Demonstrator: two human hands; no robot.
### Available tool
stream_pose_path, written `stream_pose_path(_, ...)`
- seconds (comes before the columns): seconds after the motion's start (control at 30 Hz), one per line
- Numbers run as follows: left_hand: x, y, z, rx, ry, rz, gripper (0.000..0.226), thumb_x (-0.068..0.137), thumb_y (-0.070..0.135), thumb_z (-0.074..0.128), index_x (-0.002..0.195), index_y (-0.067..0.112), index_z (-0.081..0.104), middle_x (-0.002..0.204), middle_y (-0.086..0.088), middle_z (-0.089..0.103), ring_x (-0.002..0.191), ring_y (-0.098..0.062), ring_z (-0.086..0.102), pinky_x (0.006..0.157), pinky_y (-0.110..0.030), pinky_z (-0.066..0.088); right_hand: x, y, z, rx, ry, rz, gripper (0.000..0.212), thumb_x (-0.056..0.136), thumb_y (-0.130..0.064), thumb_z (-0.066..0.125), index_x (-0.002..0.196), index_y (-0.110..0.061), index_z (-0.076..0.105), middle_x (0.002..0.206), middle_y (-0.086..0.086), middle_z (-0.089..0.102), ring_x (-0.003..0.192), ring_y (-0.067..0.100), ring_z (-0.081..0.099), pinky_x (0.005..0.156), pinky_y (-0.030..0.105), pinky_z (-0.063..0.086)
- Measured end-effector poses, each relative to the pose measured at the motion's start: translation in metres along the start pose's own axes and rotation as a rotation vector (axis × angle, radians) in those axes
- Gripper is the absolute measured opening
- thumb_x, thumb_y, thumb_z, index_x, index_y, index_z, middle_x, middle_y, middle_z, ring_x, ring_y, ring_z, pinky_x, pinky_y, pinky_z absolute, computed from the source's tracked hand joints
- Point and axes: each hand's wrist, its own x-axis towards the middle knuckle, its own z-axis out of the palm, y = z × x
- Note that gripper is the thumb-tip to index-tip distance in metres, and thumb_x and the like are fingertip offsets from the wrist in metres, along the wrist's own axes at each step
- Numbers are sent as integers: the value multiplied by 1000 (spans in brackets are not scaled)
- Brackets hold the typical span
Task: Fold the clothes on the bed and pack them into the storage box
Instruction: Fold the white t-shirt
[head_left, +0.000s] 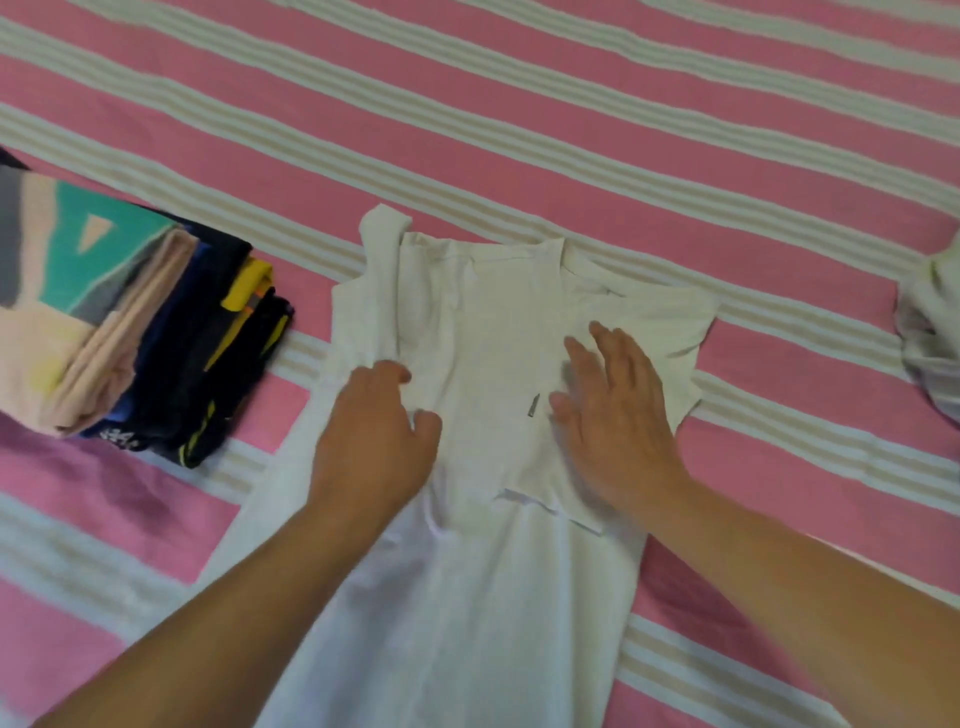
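A white T-shirt (498, 322) lies flat on the pink and white striped bed (571, 104), collar away from me. Its left side is folded inward over the middle. My left hand (376, 441) pinches that folded edge of the shirt with curled fingers. My right hand (615, 410) lies flat on the shirt's chest with fingers straight, slightly blurred. The shirt's right sleeve (675, 332) is spread out to the right. No storage box is in view.
A stack of folded clothes (130, 332) in dark, beige, teal and yellow colours sits at the left of the bed. A crumpled pale garment (930, 332) lies at the right edge of the frame.
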Motion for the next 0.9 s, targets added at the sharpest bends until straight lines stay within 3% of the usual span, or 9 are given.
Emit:
stream_pose_path(0.07,48,-14,-16,3,123,1,50,96,15,54,145,9,43,140,-13,48,129,-30,45,106,-41,38,1,11,22,-106,-137,17,69,104,-54,14,158,-12,20,166,15,12,153,34,8,123,52,15)
stream_pose_path(0.17,118,-27,-20,90,40,-90,60,104,24,48,156,4,25,154,-20,34,140,-37,34,113,-45,31,8,19,41,-162,-165,38,71,103,-57,13,159,-14,16,167,14,10,154,32,8,124,50,12)
stream_pose_path(0.27,156,-36,-17,161,-85,-243,58,100,40,55,143,4,39,136,-19,47,116,-41,53,86,-47,48,8,20,47,-184,-192,39,73,101,-59,10,160,-16,15,167,12,9,154,30,6,125,47,8)
stream_pose_path(0.4,151,-40,-33,-297,-15,-395,38,101,24,55,131,1,54,125,-18,62,112,-38,61,95,-46,53,19,8,27,-161,-320,107,80,94,-65,2,161,-20,7,168,7,-5,155,26,-7,124,41,-4)
stream_pose_path(0.5,98,-7,-37,-493,160,-56,21,105,22,49,123,13,53,115,-1,58,100,-19,54,81,-26,41,20,-20,-21,363,-295,435,68,103,-56,29,159,-19,19,168,3,3,155,24,5,125,40,7)
stream_pose_path(0.57,55,14,-41,-436,15,377,22,104,20,50,126,19,51,115,9,52,100,-10,50,80,-22,35,10,-41,-55,1014,-133,768,57,104,-48,42,152,-17,36,161,6,31,147,25,32,122,42,26)
stream_pose_path(0.67,21,-1,-20,-34,-276,721,26,103,27,52,129,26,48,157,2,36,146,-23,33,113,-31,31,-14,-49,-69,1589,-153,1009,51,91,-52,63,125,-14,59,122,8,62,114,26,62,103,39,48)
stream_pose_path(0.77,-8,-56,-17,148,-265,700,60,96,29,65,151,28,39,170,-3,9,156,-27,6,124,-40,8,-20,-61,-63,1746,-292,1064,48,73,-50,84,96,-16,59,91,0,47,79,19,50,74,29,42)
stream_pose_path(0.9,-47,-152,-38,141,-193,440,82,69,18,89,142,21,50,144,-10,45,126,-35,48,98,-52,51,7,-81,-45,1574,-43,1231,23,84,-5,72,106,-7,63,98,12,70,88,25,69,82,41,59)
